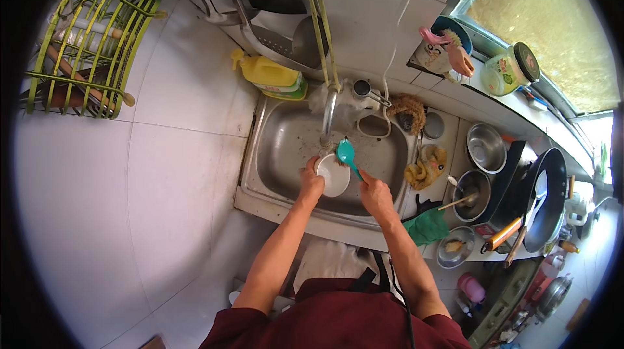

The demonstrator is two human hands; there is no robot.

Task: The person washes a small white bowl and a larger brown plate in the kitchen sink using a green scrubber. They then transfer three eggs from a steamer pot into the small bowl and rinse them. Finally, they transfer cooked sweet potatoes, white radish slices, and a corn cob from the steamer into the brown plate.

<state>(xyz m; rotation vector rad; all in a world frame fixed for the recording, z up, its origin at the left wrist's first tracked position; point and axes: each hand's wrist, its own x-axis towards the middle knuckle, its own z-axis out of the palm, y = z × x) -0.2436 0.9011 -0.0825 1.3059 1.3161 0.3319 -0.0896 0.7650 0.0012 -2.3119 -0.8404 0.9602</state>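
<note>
Over a stainless steel sink (282, 154), my left hand (312, 181) grips the left rim of a white bowl (334, 177). The bowl sits just below the end of the metal faucet (330, 115). My right hand (378, 197) is closed around the handle of a teal brush or spoon-shaped utensil (345, 151), whose rounded head is at the bowl's upper right edge. What lies under that head is partly hidden; brownish bristles or fibre seem to show there. Dark specks dot the sink floor.
A yellow detergent bottle (275, 76) stands behind the sink. On the right counter are a yellow-brown cloth (426, 167), a green cloth (428, 227), metal bowls (486, 146) and a black wok (548, 203). Ladles (273, 44) hang at the back wall; a green rack (92, 47) is upper left.
</note>
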